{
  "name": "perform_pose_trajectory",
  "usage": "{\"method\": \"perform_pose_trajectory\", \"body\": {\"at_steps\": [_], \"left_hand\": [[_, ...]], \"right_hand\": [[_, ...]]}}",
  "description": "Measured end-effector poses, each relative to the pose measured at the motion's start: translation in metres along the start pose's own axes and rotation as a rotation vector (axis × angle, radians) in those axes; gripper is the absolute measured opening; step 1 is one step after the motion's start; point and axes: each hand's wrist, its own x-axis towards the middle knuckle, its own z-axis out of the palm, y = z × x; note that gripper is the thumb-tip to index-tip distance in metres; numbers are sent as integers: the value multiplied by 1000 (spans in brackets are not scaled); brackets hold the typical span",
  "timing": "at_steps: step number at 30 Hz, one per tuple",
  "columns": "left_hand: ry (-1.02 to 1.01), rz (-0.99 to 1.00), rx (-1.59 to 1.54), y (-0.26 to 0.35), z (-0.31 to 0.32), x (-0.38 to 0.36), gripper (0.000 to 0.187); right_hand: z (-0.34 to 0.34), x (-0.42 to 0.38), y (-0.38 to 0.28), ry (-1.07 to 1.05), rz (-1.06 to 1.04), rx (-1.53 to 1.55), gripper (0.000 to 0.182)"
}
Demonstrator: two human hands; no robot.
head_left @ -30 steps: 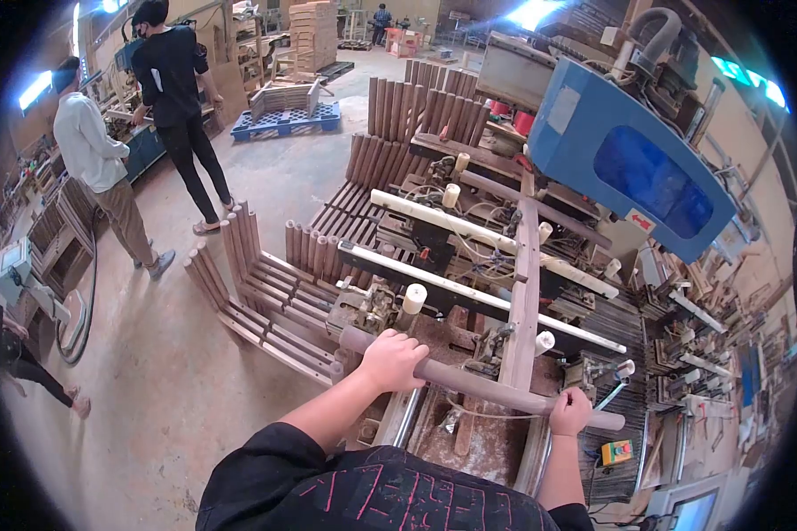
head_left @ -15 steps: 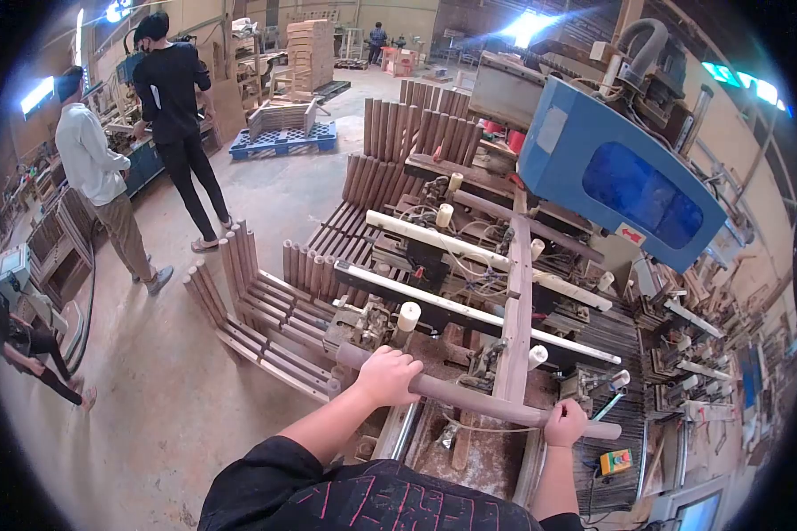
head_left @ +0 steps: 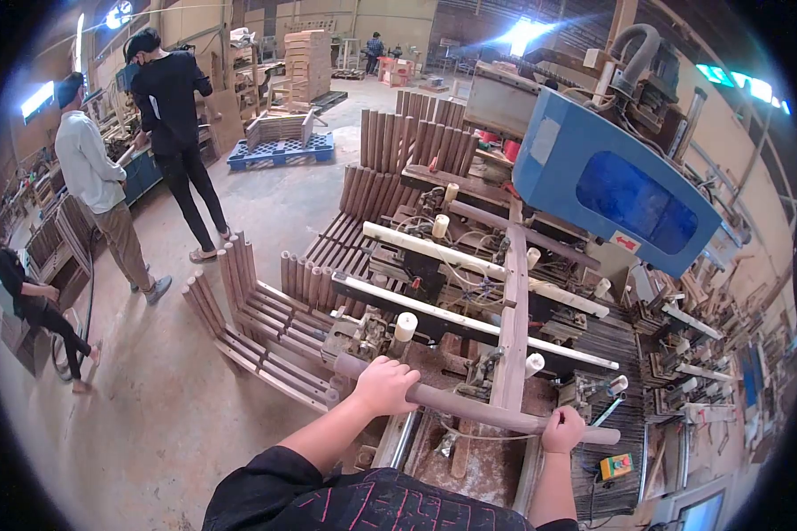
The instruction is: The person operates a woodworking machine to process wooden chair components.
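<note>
A long, slightly curved, rounded wooden bar [head_left: 478,408] lies across the near end of the machine bed, in front of me. My left hand [head_left: 387,387] is wrapped over its left part, close to a clamp [head_left: 354,334] and a white cylinder [head_left: 406,327]. Near the right end, my right hand [head_left: 564,430] is closed round the same bar, whose tip sticks out past the fist. Between my hands, a straight wooden rail [head_left: 511,345] runs away from me, its near end meeting the bar. Another white cylinder [head_left: 535,364] stands just right of the rail.
A blue machine head [head_left: 611,186] hangs over the bed's far right. Wooden leg frames [head_left: 274,319] and upright round pieces [head_left: 416,146] are stacked left and behind. A yellow button box [head_left: 615,466] sits at right. Two people [head_left: 173,115] stand at left; another person [head_left: 40,301] is at the edge.
Both hands keep their hold on the wooden bar, which has hardly moved. The view has shifted slightly, and the person at the far left edge shows more fully.
</note>
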Motion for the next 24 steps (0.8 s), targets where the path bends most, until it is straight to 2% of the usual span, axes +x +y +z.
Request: {"method": "perform_pose_trajectory", "body": {"at_steps": [24], "left_hand": [[25, 6, -8, 0, 0, 0, 47]], "right_hand": [[1, 0, 5, -21, -1, 11, 9]]}}
